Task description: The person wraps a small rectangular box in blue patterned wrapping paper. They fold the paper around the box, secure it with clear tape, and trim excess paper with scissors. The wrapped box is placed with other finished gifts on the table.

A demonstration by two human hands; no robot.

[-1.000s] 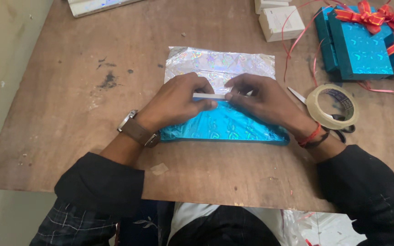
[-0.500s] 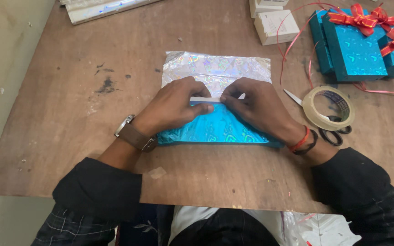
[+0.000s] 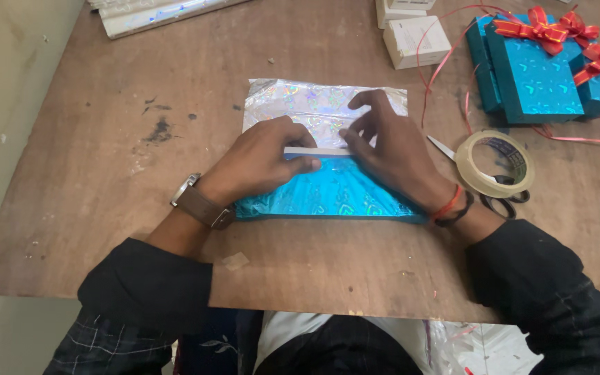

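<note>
A flat box half wrapped in shiny blue paper (image 3: 335,198) lies at the middle of the wooden table (image 3: 105,173). The paper's silver underside (image 3: 314,104) spreads out behind it. My left hand (image 3: 262,163) presses the folded blue flap down on the box, thumb along the flap's white edge (image 3: 317,151). My right hand (image 3: 390,156) rests flat on the box beside it, fingers spread and reaching toward the silver sheet. A watch sits on my left wrist, red and black bands on my right.
A roll of clear tape (image 3: 494,163) and black-handled scissors (image 3: 501,198) lie right of the box. Blue wrapped boxes with red bows (image 3: 536,66), loose red ribbon (image 3: 446,62) and white cartons (image 3: 418,38) stand at the back right. A roll of silver paper (image 3: 154,14) lies at the back left.
My right hand has let go of its pinch on the flap's edge and opened, fingers now spread toward the silver sheet. My left hand stays pressed on the flap.
</note>
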